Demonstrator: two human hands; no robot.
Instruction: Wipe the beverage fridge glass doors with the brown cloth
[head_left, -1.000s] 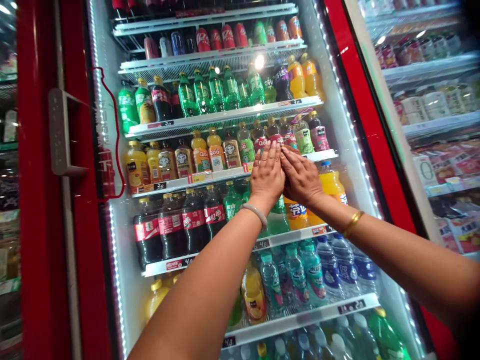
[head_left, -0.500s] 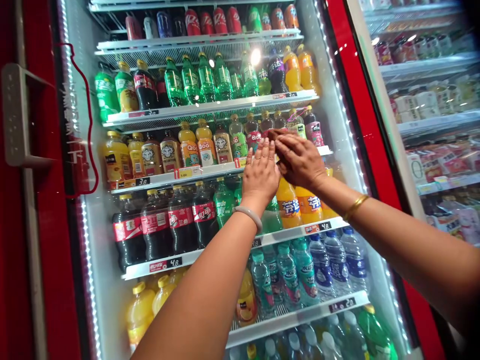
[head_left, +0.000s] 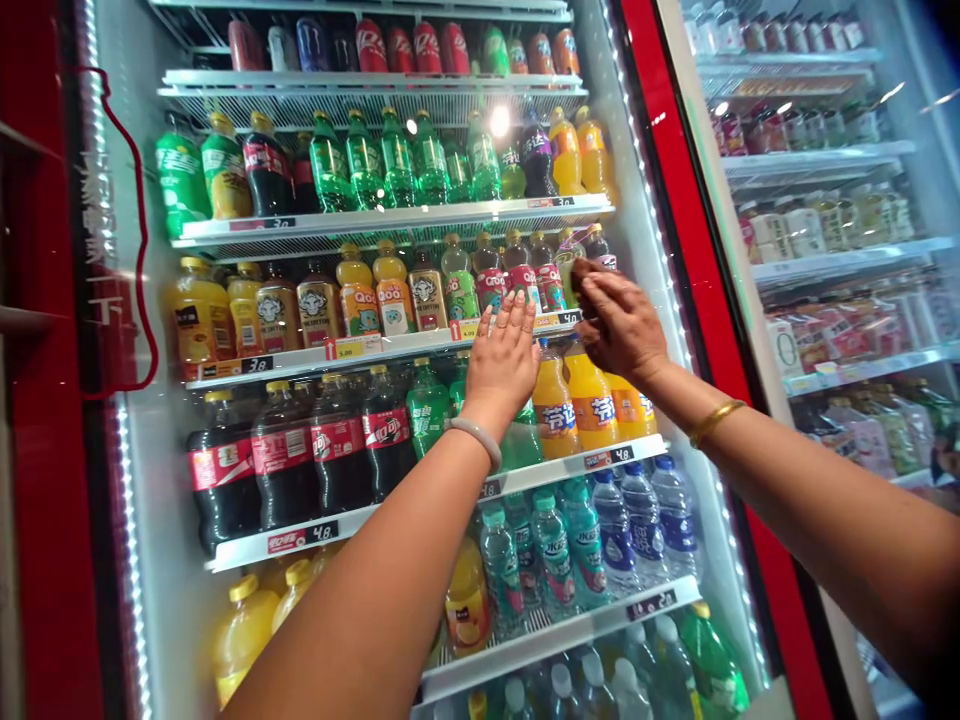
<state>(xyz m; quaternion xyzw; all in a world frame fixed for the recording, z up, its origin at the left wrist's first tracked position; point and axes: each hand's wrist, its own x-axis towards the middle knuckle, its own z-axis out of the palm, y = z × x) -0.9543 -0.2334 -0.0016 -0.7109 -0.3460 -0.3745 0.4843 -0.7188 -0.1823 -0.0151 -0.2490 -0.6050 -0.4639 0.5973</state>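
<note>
My left hand (head_left: 504, 355) lies flat on the glass door (head_left: 112, 240) of a lit drinks cooler, its fingers stretched upward and a pale bangle on the wrist. To its right, my right hand (head_left: 621, 318) is at the glass with its fingers curled together. A dark brown patch (head_left: 581, 270) shows at those fingertips; I cannot tell whether it is a held thing or a reflection. Behind the left fingers stand small Qoo bottles (head_left: 519, 265). Large orange soda bottles (head_left: 592, 395) are behind and below the right hand.
A red door frame (head_left: 660, 130) runs down the right side, with another stocked cooler (head_left: 832, 250) beyond it. Cola bottles (head_left: 274, 455) fill the shelf at lower left, and cans (head_left: 371, 45) line the top. A red line (head_left: 142, 230) marks the glass at left.
My right hand has moved right along the glass, away from my left hand, and its fingers are more curled. My left hand stays flat. The whole view has shifted slightly.
</note>
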